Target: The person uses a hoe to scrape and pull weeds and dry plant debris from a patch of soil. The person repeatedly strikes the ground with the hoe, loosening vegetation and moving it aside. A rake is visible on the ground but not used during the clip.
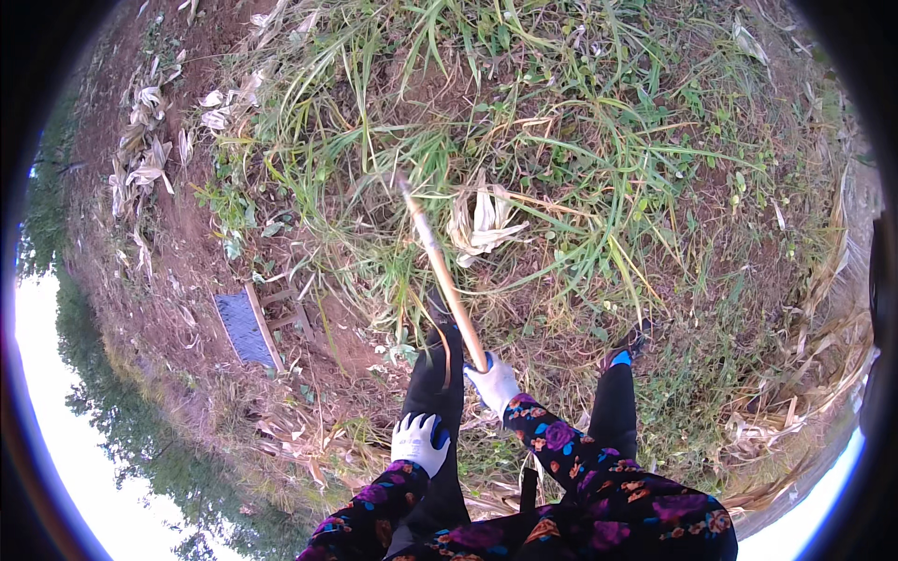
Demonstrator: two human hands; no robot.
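Note:
My right hand (493, 383), in a white and blue work glove, is closed round the near end of a wooden handle (449, 280). The handle slants up and left into long green grass (431, 158), where the tool's head is hidden or too blurred to tell. My left hand (419, 443), gloved alike, rests on my left thigh near the knee, fingers somewhat spread and holding nothing. A dry corn husk (483, 221) lies in the grass just right of the handle.
A low wooden stool with a blue woven seat (245, 328) lies on the soil at the left. Dry husks (144, 151) are strewn at the upper left, and dry stalks (772, 428) at the lower right. My feet stand apart among weeds and grass.

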